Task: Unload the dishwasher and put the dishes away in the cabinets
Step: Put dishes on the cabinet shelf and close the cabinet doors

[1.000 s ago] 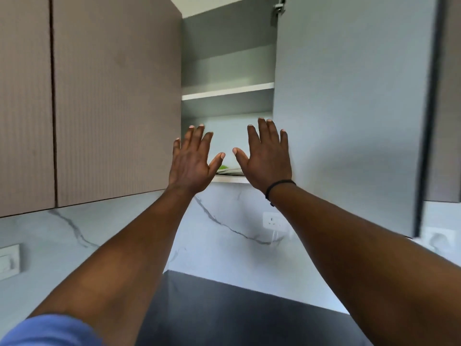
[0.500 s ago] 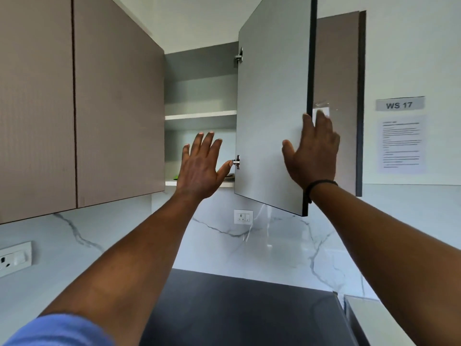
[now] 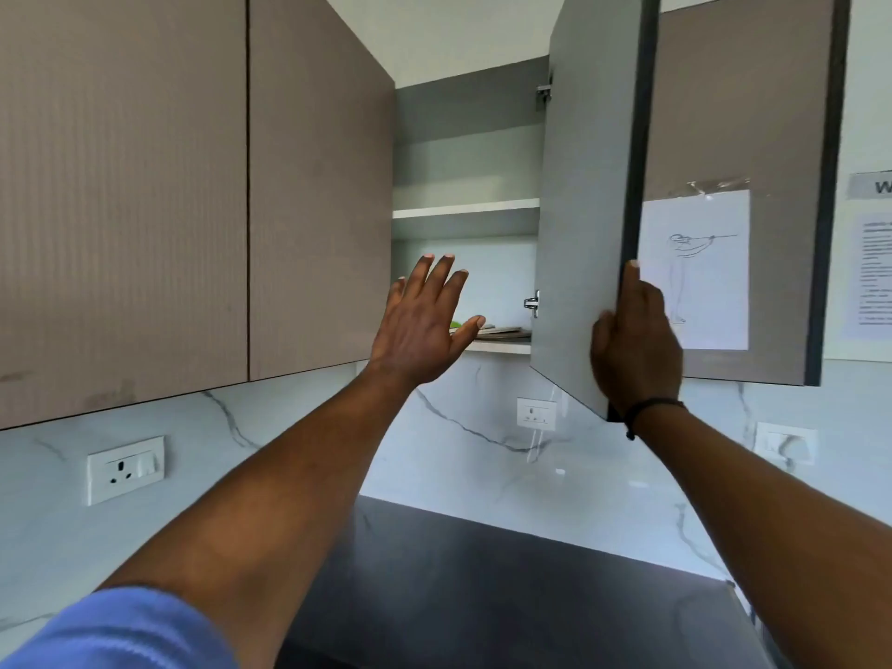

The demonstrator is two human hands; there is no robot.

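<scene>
Cabinet door (image 3: 581, 195) stands swung wide, nearly edge-on to us. Our right hand (image 3: 634, 342) grips its free edge low down, thumb on the grey inner face, fingers wrapped behind the dark edge. Just left of that grip, our left hand (image 3: 425, 321) is raised flat with fingers spread and straight, holding nothing, in front of the open cabinet (image 3: 466, 152). Behind the left thumb, on the lower shelf (image 3: 499, 347), lies a flat stack of dishes (image 3: 502, 331) with a green edge showing; we cannot tell what kind. Upper shelf (image 3: 466, 213) sits above both hands. Right of the grip, a paper sketch (image 3: 695, 268) is taped to the neighbouring door. Below our arms lies a dark countertop (image 3: 482, 581).
</scene>
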